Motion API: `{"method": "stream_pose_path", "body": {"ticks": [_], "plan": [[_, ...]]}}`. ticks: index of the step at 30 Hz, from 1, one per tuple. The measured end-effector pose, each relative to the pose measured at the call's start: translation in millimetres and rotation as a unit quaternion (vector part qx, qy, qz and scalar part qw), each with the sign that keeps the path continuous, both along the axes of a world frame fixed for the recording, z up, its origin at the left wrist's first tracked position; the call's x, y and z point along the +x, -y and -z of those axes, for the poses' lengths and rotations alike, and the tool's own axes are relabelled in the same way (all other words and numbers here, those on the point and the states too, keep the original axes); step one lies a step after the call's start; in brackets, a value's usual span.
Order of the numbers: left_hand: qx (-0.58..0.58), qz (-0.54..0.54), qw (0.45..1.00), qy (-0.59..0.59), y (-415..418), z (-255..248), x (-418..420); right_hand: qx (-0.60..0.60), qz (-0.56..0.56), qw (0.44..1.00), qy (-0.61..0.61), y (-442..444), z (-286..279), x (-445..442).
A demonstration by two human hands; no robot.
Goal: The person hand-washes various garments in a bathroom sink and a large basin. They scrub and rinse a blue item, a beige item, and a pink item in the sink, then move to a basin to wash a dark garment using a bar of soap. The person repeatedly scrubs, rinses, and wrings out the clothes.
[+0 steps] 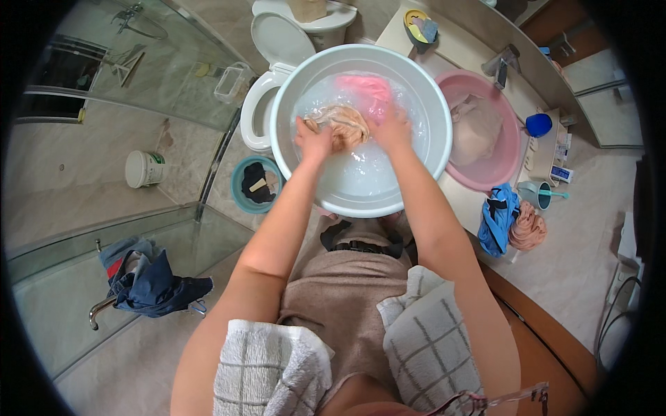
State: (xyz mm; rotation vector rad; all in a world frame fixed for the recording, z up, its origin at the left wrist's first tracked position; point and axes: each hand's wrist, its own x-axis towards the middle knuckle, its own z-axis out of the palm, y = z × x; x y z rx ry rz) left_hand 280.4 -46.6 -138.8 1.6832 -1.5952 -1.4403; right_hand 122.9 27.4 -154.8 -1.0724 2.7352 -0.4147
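A large pale-blue plastic basin (359,205) of soapy, cloudy water lies before me. My left hand (315,142) grips the left side of a wet, bunched peach-coloured cloth (346,122) at the water's surface, thumb on the outer side. At the cloth's right side is my right hand (393,129), blurred and partly in the water. Its fingers lie between the peach cloth and a bright pink cloth (367,89), and their grip is unclear. The pink cloth floats half-sunk toward the far side of the basin.
A pink basin (512,156) holding pale fabric stands on the counter at right, beside a faucet (500,73). Blue cloth (498,221) lies near the counter's edge. At left are an open toilet (255,112), a small teal basin (238,200) and a glass shower screen (208,223) with jeans (151,286).
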Motion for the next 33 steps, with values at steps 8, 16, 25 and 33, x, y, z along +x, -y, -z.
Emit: {"method": "stream_pose_path", "body": {"ticks": [8,16,25,33], "plan": [[-0.189,0.061,0.978,0.063,-36.6,-34.8,-6.1,0.118,-0.108,0.986,0.053,-4.9,-15.0,-15.4],[0.356,0.055,0.922,-0.142,-54.5,-14.7,-51.9,-0.211,-0.081,0.934,0.278,-11.5,-107.2,-42.8],[0.223,-0.185,0.947,-0.139,-33.4,64.0,-60.6,-0.08,0.022,0.993,0.088,-10.3,-22.6,-47.1],[0.38,-0.039,0.845,-0.374,-36.6,35.2,-79.2,-0.197,-0.044,0.936,0.29,4.4,-17.2,7.5]]}}
